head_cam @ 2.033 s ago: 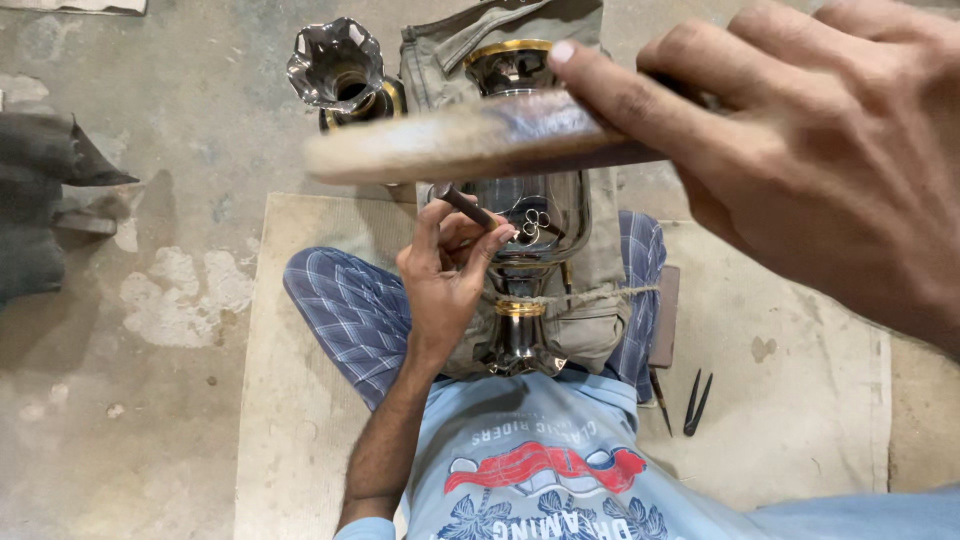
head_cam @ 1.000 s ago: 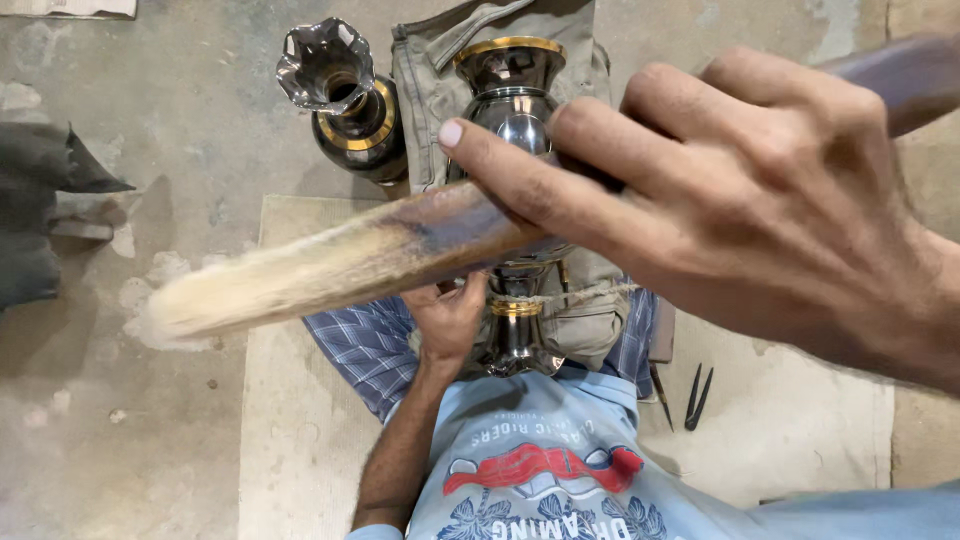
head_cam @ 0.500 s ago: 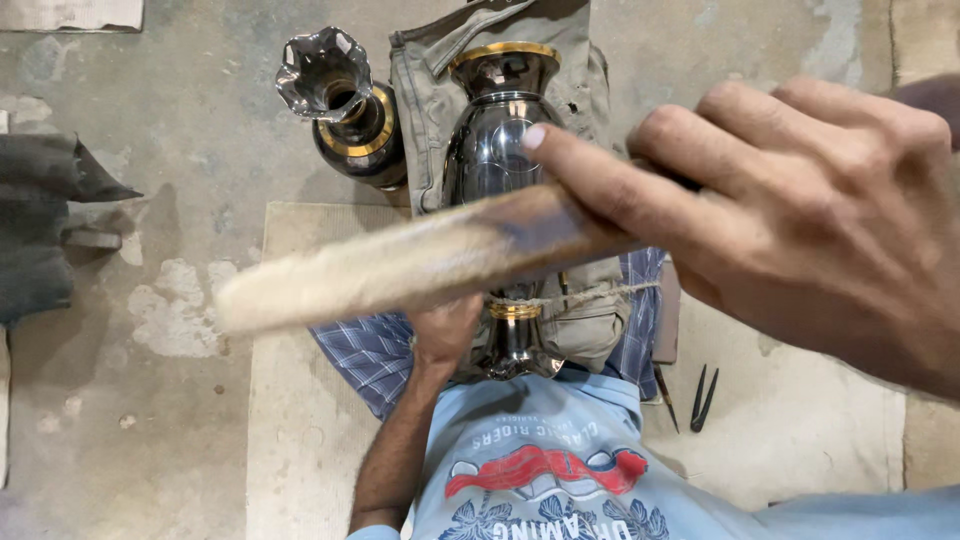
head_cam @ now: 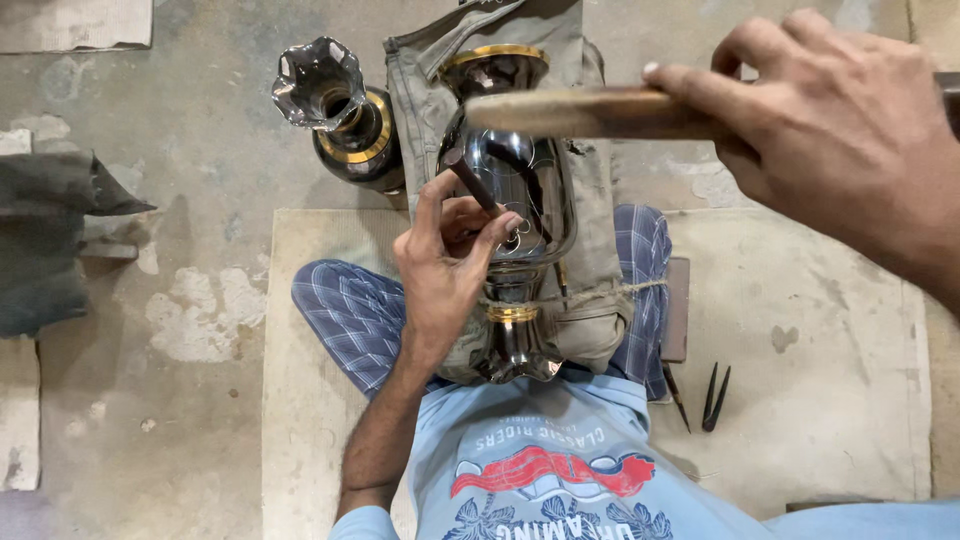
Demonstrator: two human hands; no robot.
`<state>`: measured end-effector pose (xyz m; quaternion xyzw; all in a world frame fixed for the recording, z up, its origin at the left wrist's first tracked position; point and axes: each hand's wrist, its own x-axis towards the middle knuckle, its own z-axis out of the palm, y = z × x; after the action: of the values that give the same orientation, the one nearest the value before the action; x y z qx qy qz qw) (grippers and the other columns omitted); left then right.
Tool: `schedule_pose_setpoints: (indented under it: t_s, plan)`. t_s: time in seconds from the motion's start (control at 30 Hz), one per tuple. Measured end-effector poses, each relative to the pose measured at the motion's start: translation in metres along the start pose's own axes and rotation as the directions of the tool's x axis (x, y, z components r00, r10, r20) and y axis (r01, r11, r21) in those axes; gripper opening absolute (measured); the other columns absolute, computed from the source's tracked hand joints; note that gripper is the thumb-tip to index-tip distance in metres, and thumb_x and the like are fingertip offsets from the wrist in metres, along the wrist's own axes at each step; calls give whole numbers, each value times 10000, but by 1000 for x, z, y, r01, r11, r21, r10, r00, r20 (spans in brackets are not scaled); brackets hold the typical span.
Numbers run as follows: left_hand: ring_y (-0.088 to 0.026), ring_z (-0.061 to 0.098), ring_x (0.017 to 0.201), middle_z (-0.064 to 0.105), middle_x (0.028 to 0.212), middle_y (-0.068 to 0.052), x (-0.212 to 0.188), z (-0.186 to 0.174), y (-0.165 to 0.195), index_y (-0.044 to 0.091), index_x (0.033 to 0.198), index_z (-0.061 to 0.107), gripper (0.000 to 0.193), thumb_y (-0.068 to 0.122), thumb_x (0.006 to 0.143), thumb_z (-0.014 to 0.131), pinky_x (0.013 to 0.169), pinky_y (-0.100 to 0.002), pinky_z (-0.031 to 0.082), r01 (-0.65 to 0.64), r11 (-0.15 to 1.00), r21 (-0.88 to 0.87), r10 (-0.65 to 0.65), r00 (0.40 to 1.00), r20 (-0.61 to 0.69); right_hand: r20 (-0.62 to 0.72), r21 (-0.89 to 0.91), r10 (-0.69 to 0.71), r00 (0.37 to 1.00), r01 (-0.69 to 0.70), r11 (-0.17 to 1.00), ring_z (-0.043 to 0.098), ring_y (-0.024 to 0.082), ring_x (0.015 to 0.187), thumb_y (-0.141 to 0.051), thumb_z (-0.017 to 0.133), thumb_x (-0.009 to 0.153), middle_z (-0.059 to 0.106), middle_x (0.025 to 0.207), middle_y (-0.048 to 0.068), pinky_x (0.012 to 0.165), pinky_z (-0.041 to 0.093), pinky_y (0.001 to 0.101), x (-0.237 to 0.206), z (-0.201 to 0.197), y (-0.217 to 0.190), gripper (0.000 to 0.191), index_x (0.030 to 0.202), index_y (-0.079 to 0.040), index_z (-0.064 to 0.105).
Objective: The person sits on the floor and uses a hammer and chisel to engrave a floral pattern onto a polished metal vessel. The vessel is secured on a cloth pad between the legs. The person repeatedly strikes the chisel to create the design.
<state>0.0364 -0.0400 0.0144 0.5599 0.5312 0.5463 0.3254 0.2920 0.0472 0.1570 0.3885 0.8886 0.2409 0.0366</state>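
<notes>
Your left hand [head_cam: 445, 265] pinches a thin dark metal tool [head_cam: 470, 180], and its tip rests on the shiny dark vase [head_cam: 520, 190]. The vase lies on a grey-green cloth [head_cam: 600, 270] across your lap, its gold rim pointing away from you. Your right hand [head_cam: 840, 130] is closed tight around a wooden stick [head_cam: 580, 110], held up above the vase. A second vase [head_cam: 335, 105] stands on the floor [head_cam: 180, 150] just beside the cloth. Small dark pliers [head_cam: 712, 395] lie on the mat [head_cam: 800, 360] by your right leg.
</notes>
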Motion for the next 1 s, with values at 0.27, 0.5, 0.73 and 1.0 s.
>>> schedule_pose_setpoints:
  t_s: [0.27,0.5,0.73,1.0]
  plan:
    - [-121,784,878,792,989,-85,-2,1,-1,76,1387,520,530,105,950,818,735,-260,671,-51,993,110,53,999,-14,-42,209,95,995,-84,974,672,181,769,-184,747,964,704,967,67,665,567,342,-1,-5,10,495,1451,-207,661]
    - [-169,800,973,794,1049,-94,0,2,-2,89,1455,490,550,112,988,780,837,-299,698,-106,985,139,99,994,52,-200,278,-53,978,109,954,708,233,674,10,757,818,758,934,128,625,589,359,18,-20,9,568,1370,-109,696]
    - [-179,810,935,796,1018,-83,3,-1,-1,101,1428,524,524,100,966,771,762,-304,709,-16,989,146,3,996,88,-189,427,-1,982,83,900,704,278,703,47,716,829,751,992,183,655,588,398,14,-23,9,587,1400,-70,644]
    - [-184,812,929,787,1015,-92,3,1,-2,87,1423,523,521,98,967,775,789,-318,703,-77,986,150,68,996,64,-38,484,121,992,-88,871,695,241,631,22,716,878,719,859,198,578,581,362,11,-22,11,537,1402,-75,652]
